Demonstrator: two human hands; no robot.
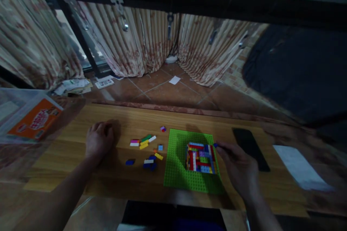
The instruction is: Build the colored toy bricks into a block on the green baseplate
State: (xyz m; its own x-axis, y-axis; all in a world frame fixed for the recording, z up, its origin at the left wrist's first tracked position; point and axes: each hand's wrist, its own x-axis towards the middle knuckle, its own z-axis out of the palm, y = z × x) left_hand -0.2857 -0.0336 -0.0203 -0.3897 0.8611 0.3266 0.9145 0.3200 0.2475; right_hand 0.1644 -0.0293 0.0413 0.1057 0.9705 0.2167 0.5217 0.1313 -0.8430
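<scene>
My right hand (240, 166) pinches a small blue toy brick (215, 145) between thumb and fingertips, at the right edge of a green baseplate (176, 173). On that plate stands a block structure (200, 158) of many-coloured bricks, its top a patchwork of red, white, blue, green and purple. My left hand (99, 139) rests on the left part of the table, fingers curled into a loose fist, with nothing visible in it. Between that hand and the plate lie loose bricks: yellow bricks (144, 144), a green brick (146, 138), a light blue brick (160, 147) and dark blue bricks (150, 165).
The wooden table (121, 115) carries a dark flat phone-like object (251, 148) beyond my right hand. To its right lies a white paper sheet (302, 168). A clear plastic box (24, 115) with an orange label stands at far left. Striped curtains (130, 43) hang behind.
</scene>
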